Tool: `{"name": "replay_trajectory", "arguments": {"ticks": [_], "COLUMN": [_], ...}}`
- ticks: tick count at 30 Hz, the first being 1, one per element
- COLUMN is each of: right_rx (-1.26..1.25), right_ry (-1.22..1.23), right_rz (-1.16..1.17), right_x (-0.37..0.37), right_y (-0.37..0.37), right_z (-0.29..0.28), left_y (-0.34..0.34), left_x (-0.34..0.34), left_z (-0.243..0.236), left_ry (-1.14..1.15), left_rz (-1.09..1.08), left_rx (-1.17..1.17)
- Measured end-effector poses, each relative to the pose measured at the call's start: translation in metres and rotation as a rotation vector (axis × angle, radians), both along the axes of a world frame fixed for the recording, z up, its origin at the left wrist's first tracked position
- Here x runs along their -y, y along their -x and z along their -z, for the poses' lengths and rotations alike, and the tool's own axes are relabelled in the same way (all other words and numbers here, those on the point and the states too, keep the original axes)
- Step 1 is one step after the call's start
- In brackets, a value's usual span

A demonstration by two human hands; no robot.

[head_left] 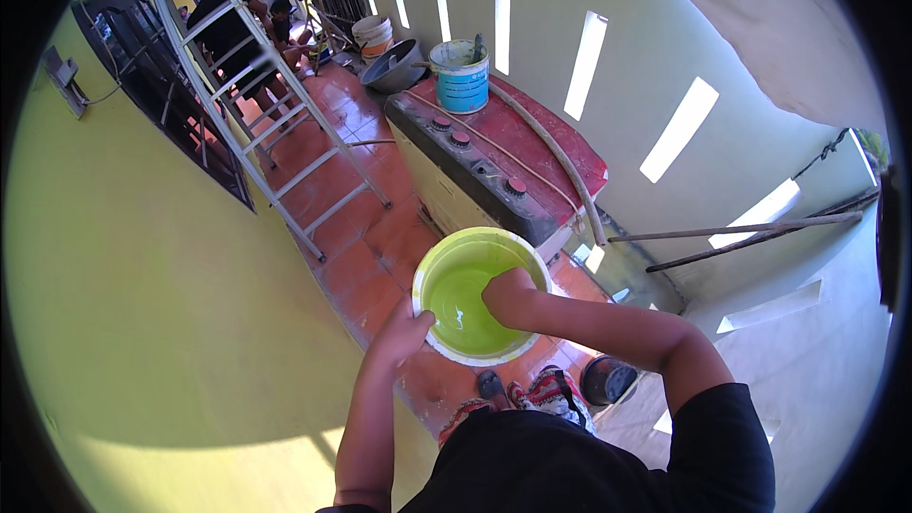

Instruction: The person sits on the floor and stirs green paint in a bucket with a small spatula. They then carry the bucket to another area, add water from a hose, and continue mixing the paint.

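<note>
Stretching along the whole left side, a yellow-green painted wall (pixel 142 323) is seen, and a pale wall with narrow slots (pixel 646 66) closes the right side; between them a terracotta tiled floor (pixel 351 256) runs far back. On this floor an aluminium ladder (pixel 275 123) is stood, and behind its rungs some people are partly seen, too small and too covered to tell what is done there. A washing machine with a red lid (pixel 503 161) is placed near the slotted wall, and a blue bucket (pixel 461 76) is set on its far end, with a hose (pixel 560 171) laid across the lid. Nearer, a white bucket of green paint (pixel 470 299) is held in the air above the floor, in front of the person's chest. It is gripped at its near rim by the left hand (pixel 404 328), closed on the edge. The right hand (pixel 508 290) is dipped over the far rim into the bucket, and its fingers are hidden, so it cannot be told whether anything is clasped there. The step in hand is judged to be a stirring or a taking of paint; the next move would call for a level bucket and a slow lift, so that nothing is spilled. The feet and a small dark tin (pixel 608 378) below are half covered by the black shirt.
</note>
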State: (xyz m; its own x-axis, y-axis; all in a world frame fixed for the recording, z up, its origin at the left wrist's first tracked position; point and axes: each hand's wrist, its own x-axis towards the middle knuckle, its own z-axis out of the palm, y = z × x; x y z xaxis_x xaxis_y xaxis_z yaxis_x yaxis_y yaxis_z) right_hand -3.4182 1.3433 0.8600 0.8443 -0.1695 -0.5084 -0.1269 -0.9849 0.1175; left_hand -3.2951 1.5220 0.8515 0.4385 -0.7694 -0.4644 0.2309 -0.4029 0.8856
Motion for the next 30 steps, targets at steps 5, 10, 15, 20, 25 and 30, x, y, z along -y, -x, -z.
{"name": "replay_trajectory", "arguments": {"ticks": [5, 10, 15, 20, 25, 30], "right_rx": [0.068, 0.283, 1.054, 1.426, 1.441, 1.354], "right_ry": [-0.018, -0.066, -0.113, -0.464, -0.66, -0.815], "right_rz": [0.123, 0.34, 0.34, 0.573, 0.913, 1.115], "right_x": [0.014, 0.066, 0.128, 0.19, 0.241, 0.255], "right_y": [0.006, -0.003, 0.003, 0.033, 0.052, 0.049], "right_z": [-0.035, -0.074, -0.124, -0.132, -0.067, -0.015], "left_y": [-0.013, -0.041, -0.078, -0.105, -0.127, -0.143], "left_x": [0.029, 0.088, 0.179, 0.279, 0.355, 0.396], "left_z": [-0.034, -0.064, -0.069, -0.047, -0.021, 0.006], "left_ry": [0.002, 0.071, 0.077, 0.1, 0.084, 0.033], "left_rz": [0.0, -0.016, -0.017, -0.041, -0.02, 0.001], "left_rx": [0.037, 0.026, -0.042, -0.013, -0.081, -0.17]}}
